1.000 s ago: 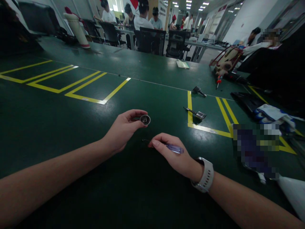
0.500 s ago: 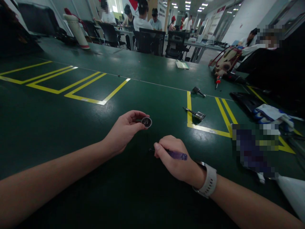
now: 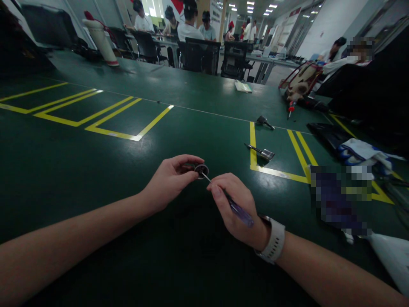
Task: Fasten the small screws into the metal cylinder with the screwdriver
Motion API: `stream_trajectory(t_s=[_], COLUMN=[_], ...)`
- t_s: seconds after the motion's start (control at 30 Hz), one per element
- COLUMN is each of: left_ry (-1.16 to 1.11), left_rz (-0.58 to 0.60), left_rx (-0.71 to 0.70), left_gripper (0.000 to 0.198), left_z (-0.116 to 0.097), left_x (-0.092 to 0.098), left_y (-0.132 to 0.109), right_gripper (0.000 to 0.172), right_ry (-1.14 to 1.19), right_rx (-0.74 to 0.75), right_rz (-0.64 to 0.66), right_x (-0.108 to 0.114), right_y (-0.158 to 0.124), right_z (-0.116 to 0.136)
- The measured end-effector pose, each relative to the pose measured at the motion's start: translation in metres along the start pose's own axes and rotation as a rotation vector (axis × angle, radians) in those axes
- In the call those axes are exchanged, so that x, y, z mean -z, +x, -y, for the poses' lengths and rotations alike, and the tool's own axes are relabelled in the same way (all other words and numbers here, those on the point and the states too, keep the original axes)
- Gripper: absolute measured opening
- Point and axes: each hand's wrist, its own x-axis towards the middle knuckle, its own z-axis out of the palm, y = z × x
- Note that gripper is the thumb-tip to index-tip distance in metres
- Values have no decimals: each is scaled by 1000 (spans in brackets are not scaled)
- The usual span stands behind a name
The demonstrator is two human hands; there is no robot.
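Observation:
A small round dark part with a metallic rim is pinched between the thumb and fingers of my left hand, above the green table. My right hand grips a screwdriver by its translucent purple handle. The thin shaft points up and left, and its tip meets the face of the round part. Right of my hands, a metal piece with a thin rod lies across a yellow tape line, and a similar dark piece lies behind it.
Yellow tape outlines mark the table. On the right are a white and blue cloth, a black pouch and a red-tipped screwdriver. A pale cylinder stands at the back left. People sit beyond the table.
My right hand has turned the screwdriver so its shaft points up and left, bringing its tip to the round part. My left hand has shifted slightly right and down with the part.

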Motion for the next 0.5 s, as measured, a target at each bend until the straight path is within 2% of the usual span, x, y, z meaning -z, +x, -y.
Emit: stream_trajectory(t_s=[0.23,0.5], left_ry=[71,151], left_rz=[44,8], left_rx=[-24,-80], left_gripper=[30,24], left_z=[-4,-5], left_x=[0,-2], left_y=[-6,-6], right_gripper=[13,12], right_ry=[-69,-95], right_rx=[17,18], right_rz=[43,82], right_x=[-3,-2], right_y=[1,1], right_z=[1,4])
